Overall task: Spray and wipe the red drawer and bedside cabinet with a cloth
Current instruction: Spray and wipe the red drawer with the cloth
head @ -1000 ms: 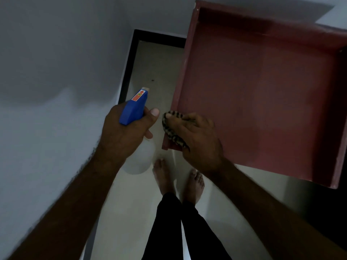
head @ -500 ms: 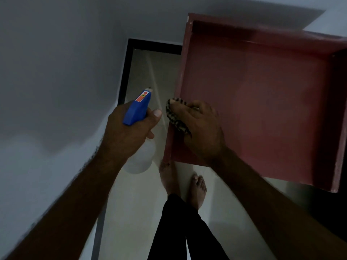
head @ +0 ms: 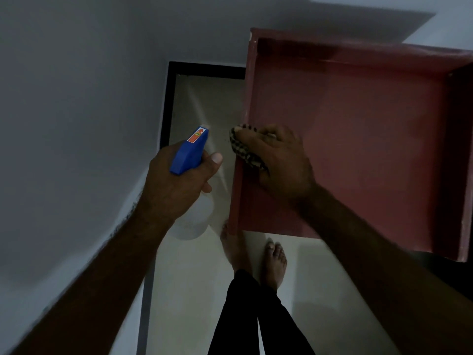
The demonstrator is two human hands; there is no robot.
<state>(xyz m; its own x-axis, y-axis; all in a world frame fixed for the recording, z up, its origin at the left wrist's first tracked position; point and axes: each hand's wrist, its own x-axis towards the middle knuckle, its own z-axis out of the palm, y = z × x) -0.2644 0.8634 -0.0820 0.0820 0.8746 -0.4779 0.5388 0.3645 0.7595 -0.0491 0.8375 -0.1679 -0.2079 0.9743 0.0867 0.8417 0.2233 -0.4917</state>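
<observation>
R hand (head: 279,160) had the checked cloth (head: 245,152) pinched over the left edge of the red drawer (head: 358,149), thumb outside & fingers inside, prob. so one pass cleans both faces of that wall while steadying it. L hand (head: 176,183) was wrapped round the blue-topped spray bottle (head: 189,152), just beside that edge w/ nozzle aimed away, likely parked for the next squirt; bedside cabinet couldn't be made out.
</observation>
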